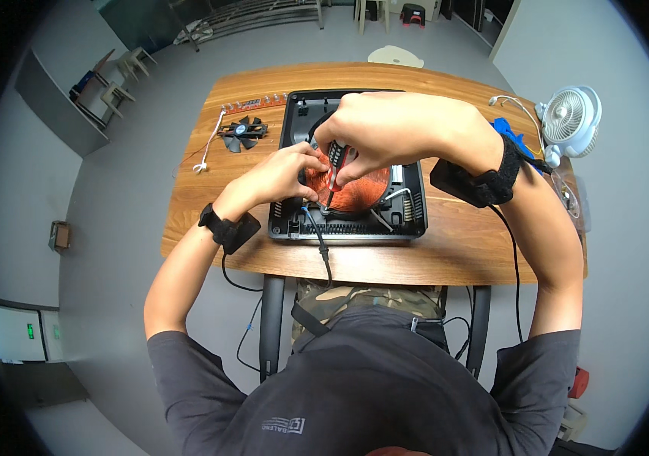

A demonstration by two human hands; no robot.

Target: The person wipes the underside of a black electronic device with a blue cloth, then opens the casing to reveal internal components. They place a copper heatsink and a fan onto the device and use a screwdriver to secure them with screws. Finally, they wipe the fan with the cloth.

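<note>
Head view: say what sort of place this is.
Likely a workroom for electronics: a wooden table bears an open black casing with a coppery coil and, beside it, a loose black fan.

The coil [368, 188] before me looks like glossy, finely ridged copper wire. Around it, the casing [370, 238] is matt black plastic; left of it, the loose fan [241, 131] smooth plastic; beneath it, the tabletop [465, 243] smooth grained wood; nearer me than it, my shirt [385, 372] matt cloth.
</note>
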